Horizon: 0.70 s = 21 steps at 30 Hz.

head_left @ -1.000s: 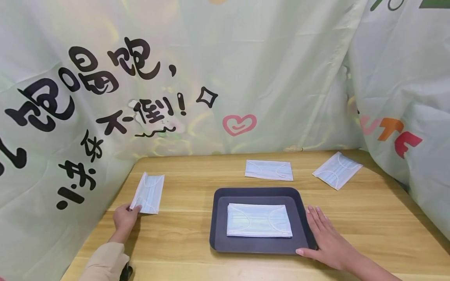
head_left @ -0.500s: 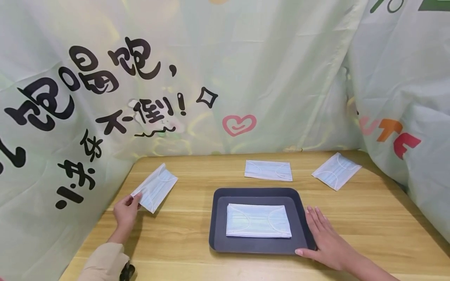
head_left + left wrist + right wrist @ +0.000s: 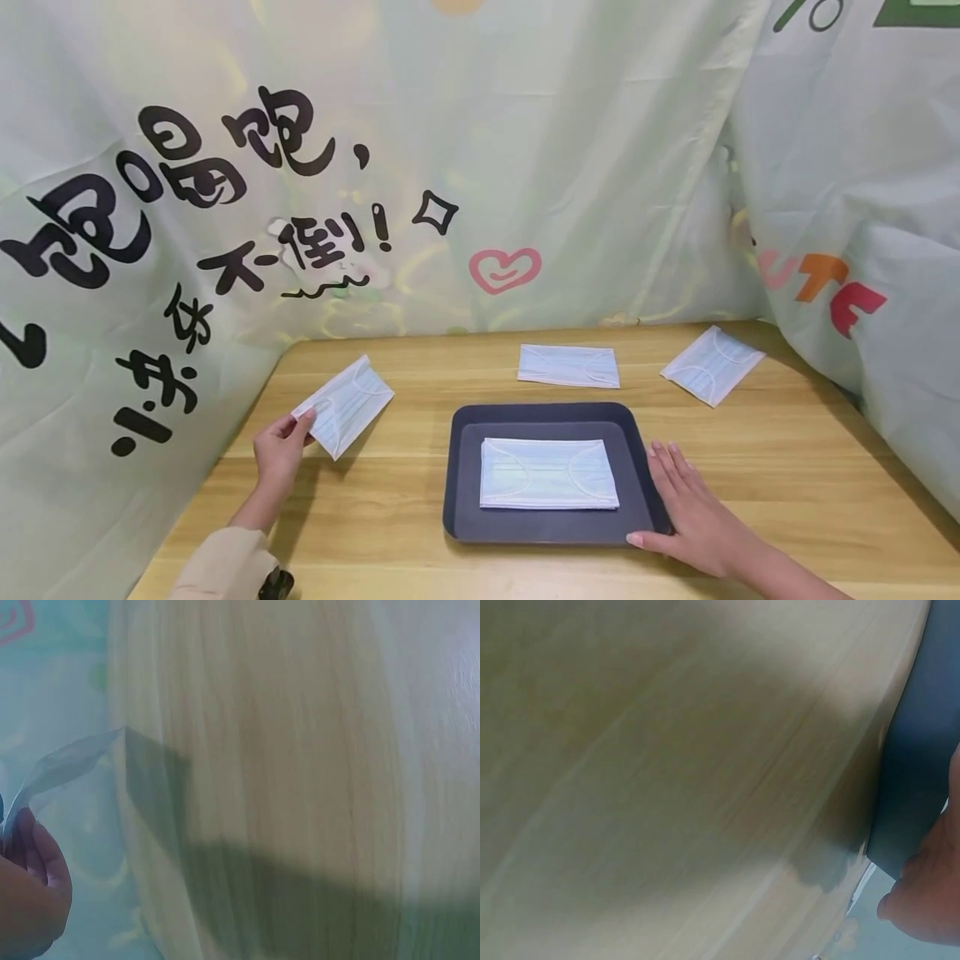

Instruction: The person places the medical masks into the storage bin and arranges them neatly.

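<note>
My left hand [image 3: 281,450] pinches a pale blue pleated face mask [image 3: 347,406] by its near left corner, between thumb and fingers. The mask hangs tilted over the left part of the table; the left wrist view shows it nearly edge-on, raised with its shadow on the wood. A dark grey rectangular tray [image 3: 547,527] holds a small stack of face masks [image 3: 549,473], lying flat with the ear loops on top. With straight fingers my right hand [image 3: 697,521] rests along the tray's right side, thumb at the near right corner.
One face mask [image 3: 568,366] lies flat behind the tray, and another mask [image 3: 712,366] lies slanted at the back right. The wooden table [image 3: 405,517] is bordered by a printed cloth [image 3: 615,167] at the back and both sides.
My left hand has lifted the mask off the table, turned it clockwise and carried it slightly right. The right hand stays against the tray.
</note>
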Available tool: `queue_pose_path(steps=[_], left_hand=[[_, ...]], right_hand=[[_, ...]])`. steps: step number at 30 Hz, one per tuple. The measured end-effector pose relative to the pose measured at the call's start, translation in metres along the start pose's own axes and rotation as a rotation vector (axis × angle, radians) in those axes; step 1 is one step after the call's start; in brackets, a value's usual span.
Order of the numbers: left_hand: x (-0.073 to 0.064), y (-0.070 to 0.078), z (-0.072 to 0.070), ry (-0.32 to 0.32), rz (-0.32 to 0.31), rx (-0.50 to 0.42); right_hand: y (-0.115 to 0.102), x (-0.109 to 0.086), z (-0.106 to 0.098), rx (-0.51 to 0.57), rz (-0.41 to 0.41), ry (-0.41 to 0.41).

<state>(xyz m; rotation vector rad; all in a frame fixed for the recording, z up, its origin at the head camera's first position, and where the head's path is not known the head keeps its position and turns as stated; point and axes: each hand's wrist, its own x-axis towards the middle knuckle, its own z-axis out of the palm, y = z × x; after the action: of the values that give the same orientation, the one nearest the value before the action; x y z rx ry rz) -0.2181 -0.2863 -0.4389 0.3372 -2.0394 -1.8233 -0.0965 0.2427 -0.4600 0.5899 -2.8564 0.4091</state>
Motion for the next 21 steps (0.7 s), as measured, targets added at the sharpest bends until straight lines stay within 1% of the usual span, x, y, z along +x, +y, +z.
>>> queue_pose_path(steps=[2,3,4,5,8,10,11,12,14,16,17,19,20,21], left_hand=[[0.003,-0.007,-0.002,-0.044,0.001,-0.041],[0.002,-0.006,-0.002,-0.051,-0.015,-0.024],[0.002,-0.005,-0.001,-0.073,-0.019,-0.035],[0.004,-0.009,-0.002,-0.099,-0.023,-0.062],[-0.003,0.004,0.005,-0.12,-0.062,-0.069],[-0.009,0.014,0.01,-0.126,-0.085,-0.043],[-0.007,0.011,0.012,-0.121,-0.09,-0.043],[-0.008,0.013,0.014,-0.123,-0.098,-0.018],[0.002,-0.005,0.014,-0.137,-0.089,-0.016],[0.016,-0.028,0.015,-0.145,-0.059,-0.035],[0.015,-0.027,0.015,-0.181,-0.038,-0.079],[0.021,-0.039,0.017,-0.212,-0.008,-0.117],[0.021,-0.038,0.018,-0.231,0.009,-0.147],[0.017,-0.032,0.02,-0.251,0.01,-0.165]], right_hand=[[0.0,0.0,0.001,-0.005,-0.004,0.004],[0.0,0.0,0.001,-0.01,-0.005,0.006],[0.0,0.0,0.001,-0.013,-0.007,0.01],[0.0,0.0,0.002,-0.02,-0.01,0.018],[-0.001,0.0,0.002,-0.036,-0.018,0.035],[-0.001,-0.001,0.003,-0.039,-0.023,0.04],[0.0,-0.001,0.003,-0.04,-0.023,0.039],[0.0,-0.001,0.003,-0.039,-0.027,0.041],[0.0,-0.002,0.003,-0.038,-0.033,0.046],[0.001,-0.002,0.003,-0.042,-0.045,0.06],[0.001,-0.002,0.003,-0.043,-0.05,0.065],[0.002,-0.001,0.003,-0.043,-0.056,0.07],[0.002,-0.001,0.003,-0.041,-0.054,0.067],[0.002,-0.001,0.003,-0.038,-0.053,0.064]])
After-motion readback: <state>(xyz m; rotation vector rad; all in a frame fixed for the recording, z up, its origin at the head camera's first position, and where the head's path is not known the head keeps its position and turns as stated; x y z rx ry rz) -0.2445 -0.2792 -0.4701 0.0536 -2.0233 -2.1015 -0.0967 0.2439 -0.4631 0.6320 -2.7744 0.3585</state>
